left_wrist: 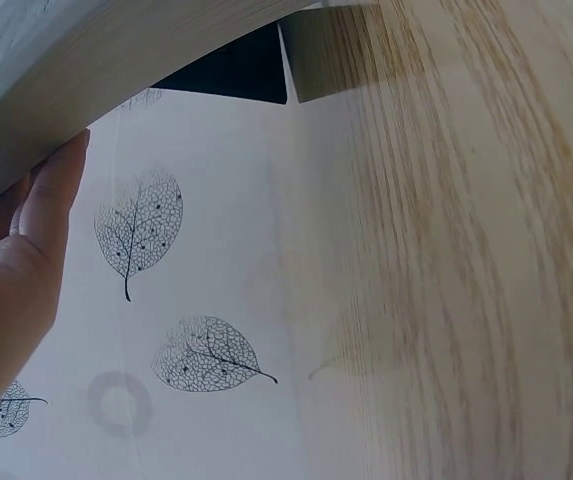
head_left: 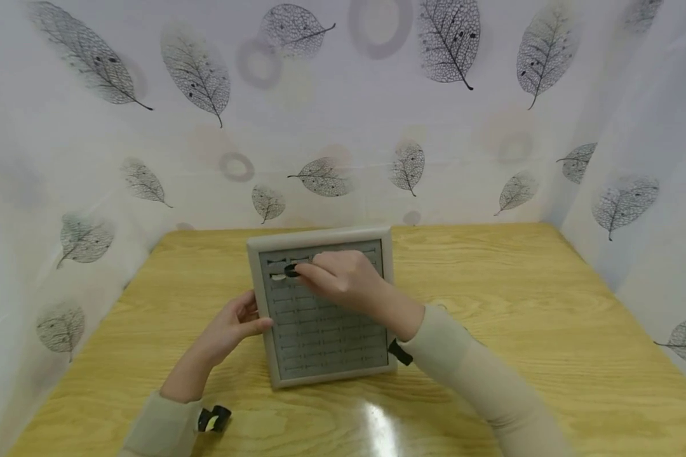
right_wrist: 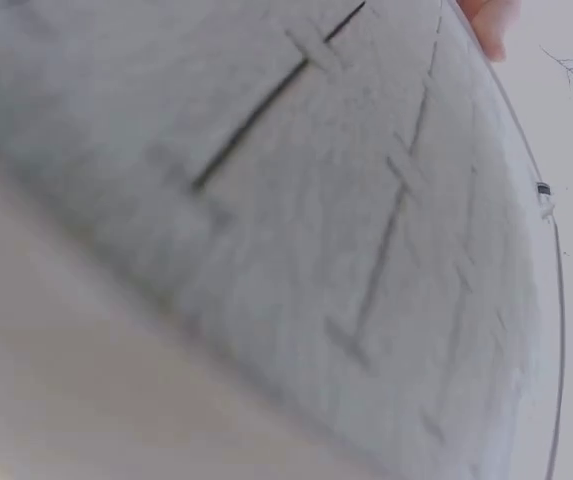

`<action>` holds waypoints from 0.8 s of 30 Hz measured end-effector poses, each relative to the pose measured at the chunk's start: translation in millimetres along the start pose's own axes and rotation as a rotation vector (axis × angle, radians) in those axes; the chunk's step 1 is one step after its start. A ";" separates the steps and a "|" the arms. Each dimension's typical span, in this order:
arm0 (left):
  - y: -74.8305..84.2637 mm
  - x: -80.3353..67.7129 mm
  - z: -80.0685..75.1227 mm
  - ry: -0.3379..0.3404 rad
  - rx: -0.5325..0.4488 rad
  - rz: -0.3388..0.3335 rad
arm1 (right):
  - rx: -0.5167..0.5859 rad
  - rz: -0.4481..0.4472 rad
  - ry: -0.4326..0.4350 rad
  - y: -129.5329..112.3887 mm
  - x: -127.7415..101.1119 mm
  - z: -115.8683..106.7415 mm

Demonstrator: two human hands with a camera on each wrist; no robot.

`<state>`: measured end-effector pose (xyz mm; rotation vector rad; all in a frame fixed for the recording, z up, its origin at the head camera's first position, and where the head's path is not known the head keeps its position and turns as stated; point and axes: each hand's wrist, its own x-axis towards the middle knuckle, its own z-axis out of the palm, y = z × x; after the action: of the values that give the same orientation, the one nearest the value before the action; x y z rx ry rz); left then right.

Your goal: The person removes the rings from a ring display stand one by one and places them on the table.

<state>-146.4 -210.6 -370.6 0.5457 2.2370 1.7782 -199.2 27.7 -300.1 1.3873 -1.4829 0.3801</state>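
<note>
A pale-framed display board (head_left: 320, 379) with a grey slotted panel (head_left: 334, 343) leans upright on the table. My left hand (head_left: 228, 327) grips its left side, thumb on the front and fingers behind the edge. In the left wrist view those fingers (left_wrist: 56, 195) lie along the frame's outer side. My right hand (head_left: 349, 279) reaches across the panel's upper part and pinches a small dark rounded piece (head_left: 291, 271) at the upper left slots. Beside it, a small dark piece (head_left: 276, 262) and a pale piece (head_left: 277, 277) sit in slots. The right wrist view shows the slots (right_wrist: 256, 125) close up.
The board stands on a yellow wood-grain table (head_left: 491, 273). A dark support flap (left_wrist: 236, 70) shows behind the frame. Leaf-patterned cloth (head_left: 343, 114) hangs at the back and sides. A dark strap piece (head_left: 214, 419) sits at my left cuff.
</note>
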 end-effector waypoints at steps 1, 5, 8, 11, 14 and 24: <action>0.2 -0.2 -0.3 0.001 0.002 0.003 | -0.008 -0.005 0.006 -0.2 -1.5 -3.1; 0.7 1.0 -0.3 -0.017 0.001 0.026 | -0.031 -0.008 0.025 0.2 -9.7 -15.3; 0.3 1.5 -0.3 -0.032 -0.002 0.035 | -0.023 -0.005 0.017 -0.5 -18.7 -25.6; -0.7 0.9 -0.3 -0.027 -0.005 0.026 | -0.023 -0.008 0.000 -1.7 -29.6 -37.9; -0.7 0.4 0.1 -0.017 -0.005 0.017 | -0.022 -0.011 -0.006 -2.1 -40.8 -51.7; -1.6 1.2 -1.0 0.001 -0.004 0.008 | -0.045 0.036 -0.011 -3.5 -69.5 -99.1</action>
<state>-148.2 -211.3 -371.9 0.5536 2.2338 1.7866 -164.8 142.7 -315.8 1.3301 -1.5182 0.3600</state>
